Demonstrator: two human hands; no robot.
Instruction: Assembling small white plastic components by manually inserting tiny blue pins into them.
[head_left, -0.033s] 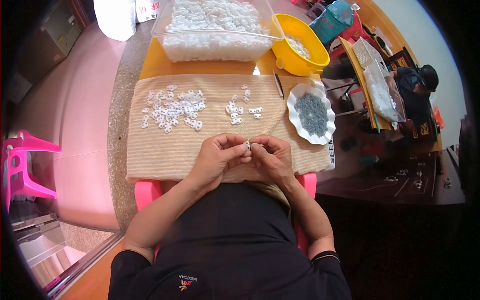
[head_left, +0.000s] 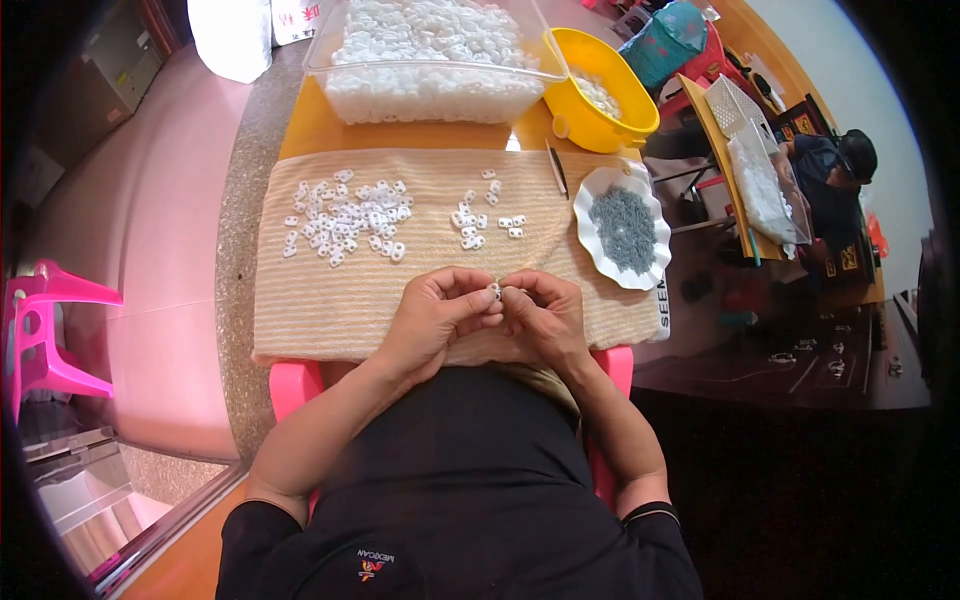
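Head view: we look down on a striped beige cloth (head_left: 330,300).
Left hand (head_left: 435,320): our fingers pinch a small white plastic piece (head_left: 494,291) over the cloth's near edge.
Right hand (head_left: 545,315): fingertips grip the same piece.
Far right: white scalloped dish (head_left: 590,215) of grey bits.

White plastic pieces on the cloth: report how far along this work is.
Done, seemingly: a small group sits apart mid-cloth. In hand: left hand and right hand pinch one white piece. Left: the larger scatter, the full clear bin, and grey bits on the scalloped plate.
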